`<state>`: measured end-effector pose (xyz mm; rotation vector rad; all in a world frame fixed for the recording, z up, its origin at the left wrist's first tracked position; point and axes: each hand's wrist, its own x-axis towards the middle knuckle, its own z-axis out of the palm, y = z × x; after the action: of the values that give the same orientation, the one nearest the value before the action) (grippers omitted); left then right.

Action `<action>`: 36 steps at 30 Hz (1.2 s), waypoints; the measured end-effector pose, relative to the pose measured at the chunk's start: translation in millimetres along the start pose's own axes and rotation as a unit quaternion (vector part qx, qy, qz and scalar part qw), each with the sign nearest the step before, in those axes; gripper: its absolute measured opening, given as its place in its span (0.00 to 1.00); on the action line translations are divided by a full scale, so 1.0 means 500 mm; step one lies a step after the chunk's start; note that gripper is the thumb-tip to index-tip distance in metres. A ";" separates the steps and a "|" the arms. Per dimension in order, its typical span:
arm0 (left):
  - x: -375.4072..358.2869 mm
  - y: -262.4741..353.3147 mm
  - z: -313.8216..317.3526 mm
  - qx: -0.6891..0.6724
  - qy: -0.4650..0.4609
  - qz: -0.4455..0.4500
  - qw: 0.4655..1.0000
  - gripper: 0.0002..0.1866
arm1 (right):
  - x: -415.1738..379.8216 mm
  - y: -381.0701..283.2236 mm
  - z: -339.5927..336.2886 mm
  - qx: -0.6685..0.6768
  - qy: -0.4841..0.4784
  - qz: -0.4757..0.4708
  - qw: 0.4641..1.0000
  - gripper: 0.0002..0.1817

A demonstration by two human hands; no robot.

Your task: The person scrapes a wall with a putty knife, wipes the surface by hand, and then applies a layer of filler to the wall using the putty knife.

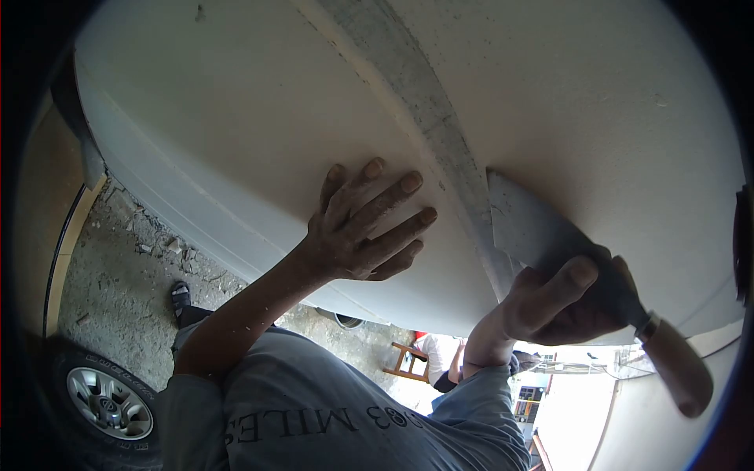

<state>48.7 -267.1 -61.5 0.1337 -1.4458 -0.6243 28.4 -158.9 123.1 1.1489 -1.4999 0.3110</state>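
My left hand (pixel 363 228) is open, its fingers spread on or just over a large, curved off-white panel (pixel 236 149). Dust marks its fingers. A grey strip (pixel 440 125) runs down the panel just right of those fingertips. My right hand (pixel 554 306) is closed on a wide scraper (pixel 534 224), gripping it by the blade with the thumb laid along it. The blade's far corner lies at the right edge of the grey strip. Its wooden handle sticks out past my hand to the lower right. Part of the blade is hidden behind my fingers.
A vehicle wheel (pixel 110 404) stands at lower left, below a tan panel (pixel 59 212). Rubble (pixel 173 247) lies on the concrete floor (pixel 118 298). Behind me are a wooden stool (pixel 406 362) and another person (pixel 444 357) in light clothing.
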 end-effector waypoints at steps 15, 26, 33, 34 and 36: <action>0.004 -0.004 0.003 0.004 0.006 0.002 1.000 0.21 | 0.000 -0.002 0.001 0.009 -0.005 0.003 1.000 0.14; 0.002 -0.004 0.003 0.001 0.004 0.001 1.000 0.20 | -0.004 -0.002 0.005 0.017 -0.008 0.008 1.000 0.14; 0.002 -0.003 -0.001 0.001 -0.002 -0.003 1.000 0.21 | -0.005 -0.006 0.004 0.020 -0.009 0.009 1.000 0.14; 0.004 -0.003 -0.002 0.002 -0.005 -0.003 1.000 0.21 | -0.004 -0.007 0.005 0.021 -0.006 0.009 1.000 0.14; 0.006 -0.005 0.001 0.006 0.001 0.004 1.000 0.21 | -0.004 -0.008 0.002 0.023 -0.007 0.010 1.000 0.14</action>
<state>47.5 -270.4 -60.0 0.1378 -1.4468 -0.6091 30.4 -160.7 119.5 1.1752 -1.5231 0.3527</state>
